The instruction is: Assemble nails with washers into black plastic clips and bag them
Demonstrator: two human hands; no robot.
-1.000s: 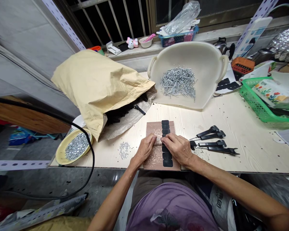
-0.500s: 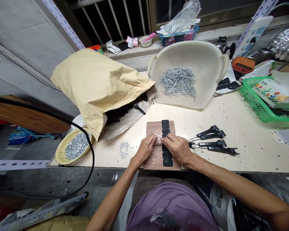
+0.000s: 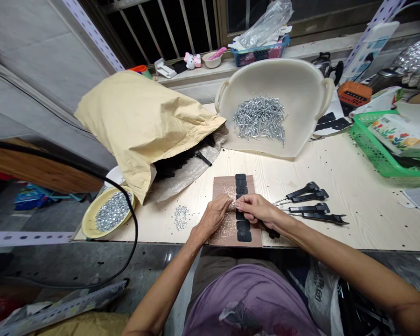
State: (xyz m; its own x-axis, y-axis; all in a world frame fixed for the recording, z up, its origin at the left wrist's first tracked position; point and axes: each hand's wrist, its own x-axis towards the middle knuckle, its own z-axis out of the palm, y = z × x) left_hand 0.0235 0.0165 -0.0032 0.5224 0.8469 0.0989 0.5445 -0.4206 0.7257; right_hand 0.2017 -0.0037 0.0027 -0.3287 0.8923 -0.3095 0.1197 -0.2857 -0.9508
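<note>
A brown board (image 3: 220,186) with a column of black pads (image 3: 241,183) lies at the table's near edge. My left hand (image 3: 213,217) rests on the board with its fingertips pinched at the pad column. My right hand (image 3: 257,209) is lifted and turned, fingers closed round a black plastic part whose end pokes out below the wrist (image 3: 273,232). Both thumbs meet over the pads. Small silver bits (image 3: 180,217) lie scattered left of the board.
Several black plastic arms (image 3: 310,205) lie right of the board. A cream tray of metal pins (image 3: 261,119) stands behind, a tan sack (image 3: 140,121) spilling black parts at left, a yellow dish of silver bits (image 3: 108,214) near the left edge, a green basket (image 3: 385,149) at right.
My right hand has lifted off the board and rolled over, bringing a black part with it; the part end that lay right of the hand is gone. The left hand barely moved.
</note>
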